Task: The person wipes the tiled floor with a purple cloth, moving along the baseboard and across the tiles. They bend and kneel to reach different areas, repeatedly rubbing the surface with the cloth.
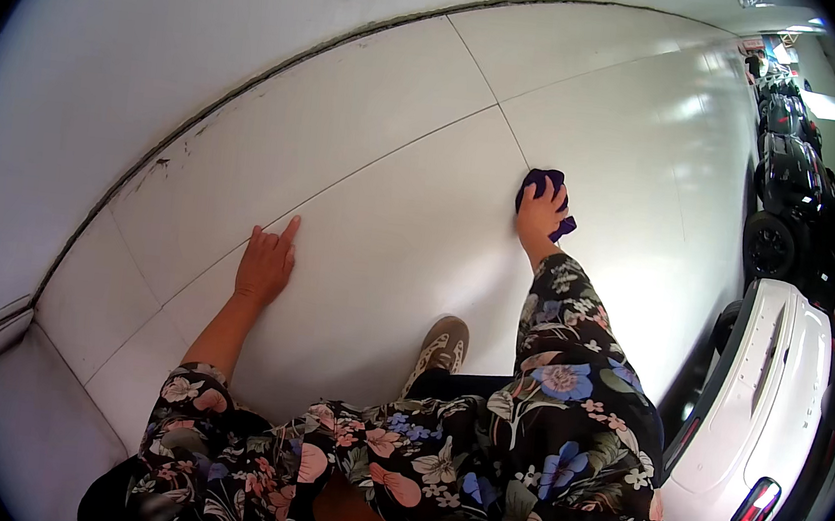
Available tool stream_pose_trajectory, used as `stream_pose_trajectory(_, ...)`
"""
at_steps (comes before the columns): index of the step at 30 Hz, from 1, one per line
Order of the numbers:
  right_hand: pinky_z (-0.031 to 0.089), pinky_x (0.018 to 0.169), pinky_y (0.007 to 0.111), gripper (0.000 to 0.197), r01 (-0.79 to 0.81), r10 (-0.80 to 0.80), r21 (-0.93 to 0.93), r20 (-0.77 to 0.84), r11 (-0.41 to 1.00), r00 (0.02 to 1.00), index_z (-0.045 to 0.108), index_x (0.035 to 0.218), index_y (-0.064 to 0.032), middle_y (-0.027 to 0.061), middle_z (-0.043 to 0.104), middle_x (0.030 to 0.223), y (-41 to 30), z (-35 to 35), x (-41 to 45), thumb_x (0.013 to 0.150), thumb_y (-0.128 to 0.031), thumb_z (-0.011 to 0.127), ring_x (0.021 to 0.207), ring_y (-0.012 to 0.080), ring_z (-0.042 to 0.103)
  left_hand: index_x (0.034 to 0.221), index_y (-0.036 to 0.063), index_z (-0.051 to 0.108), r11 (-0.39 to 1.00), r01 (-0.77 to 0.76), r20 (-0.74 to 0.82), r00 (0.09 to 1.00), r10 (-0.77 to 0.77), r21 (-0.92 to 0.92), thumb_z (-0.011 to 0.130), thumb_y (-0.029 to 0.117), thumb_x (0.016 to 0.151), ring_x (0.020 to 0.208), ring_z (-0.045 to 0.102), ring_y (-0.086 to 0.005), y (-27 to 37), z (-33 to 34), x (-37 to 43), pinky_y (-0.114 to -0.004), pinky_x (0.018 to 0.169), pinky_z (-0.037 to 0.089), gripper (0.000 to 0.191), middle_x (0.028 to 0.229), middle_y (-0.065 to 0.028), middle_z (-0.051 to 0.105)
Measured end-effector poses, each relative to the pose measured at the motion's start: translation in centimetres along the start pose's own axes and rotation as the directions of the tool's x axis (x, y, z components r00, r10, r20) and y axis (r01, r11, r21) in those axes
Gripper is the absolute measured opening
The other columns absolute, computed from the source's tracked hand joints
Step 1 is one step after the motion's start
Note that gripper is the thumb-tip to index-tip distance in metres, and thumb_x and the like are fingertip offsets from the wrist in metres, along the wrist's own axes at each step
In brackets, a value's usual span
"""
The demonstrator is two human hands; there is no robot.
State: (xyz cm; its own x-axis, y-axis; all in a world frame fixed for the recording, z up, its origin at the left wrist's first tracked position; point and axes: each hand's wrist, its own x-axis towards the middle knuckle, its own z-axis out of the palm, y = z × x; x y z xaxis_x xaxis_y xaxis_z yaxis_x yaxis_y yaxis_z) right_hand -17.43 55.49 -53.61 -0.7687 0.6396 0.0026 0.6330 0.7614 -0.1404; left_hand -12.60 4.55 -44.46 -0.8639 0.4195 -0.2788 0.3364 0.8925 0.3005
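Under my right hand [541,214] is a bunched dark purple cloth [529,196], pressed against the pale tiled floor [392,205]. My fingers curl over the cloth, and a loose end of it sticks out below the hand. Farther left, my left hand [267,261] holds nothing. Its index finger is stretched out beside a tile joint, while other fingers look bent. A brown and beige shoe [445,346] of mine rests on the tiles between the two arms.
A white wall [146,23] meets the floor along a dark, scuffed joint. A grey block or panel [50,398] stands at lower left. To the right are a white car [764,414] and a black car [802,184], with further dark cars behind. A person [755,63] is far off.
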Motion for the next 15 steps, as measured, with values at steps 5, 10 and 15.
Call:
stream_pose_trajectory(5,0.036,0.095,0.061,0.046,-0.140,0.137,-0.014,-0.152,0.990,0.979,0.053,0.130,-0.0301,0.0033,0.032,0.147,-8.1,1.0,0.8,0.087,-0.046,0.054,0.128,0.0432,0.031,0.148,0.0092,0.028,0.993,-0.090,-0.126,0.989,0.080,-0.078,0.047,0.015,0.094,0.090,0.050,-0.0298,-0.4,1.7,-0.3,-0.051,0.111,0.029,0.057,0.088,-0.0115,0.049)
stream_pose_trajectory(10,0.041,0.083,0.054,0.041,0.657,-0.674,0.388,-0.114,0.646,0.730,0.064,0.106,-0.0226,0.0047,0.050,0.121,-22.3,-2.7,-9.9,0.065,-0.028,0.069,0.117,0.0363,0.040,0.146,0.0059,0.030,0.960,0.062,-0.151,0.983,-0.107,-0.274,0.043,0.011,0.094,0.096,0.048,-0.0376,-2.2,2.5,-2.1,-0.048,0.104,0.033,0.054,0.104,-0.0184,0.051)
stream_pose_trajectory(15,0.023,0.105,0.069,0.053,0.808,-0.992,0.589,-0.115,-0.023,0.056,0.061,0.121,-0.0258,0.0068,0.037,0.147,-21.3,-4.2,-20.6,0.070,-0.038,0.072,0.140,0.0441,0.019,0.142,0.0014,0.037,0.834,0.076,-0.476,0.791,-0.384,-0.546,0.033,0.014,0.098,0.114,0.044,-0.0349,1.4,0.3,0.5,-0.042,0.102,0.033,0.046,0.128,-0.0210,0.046)
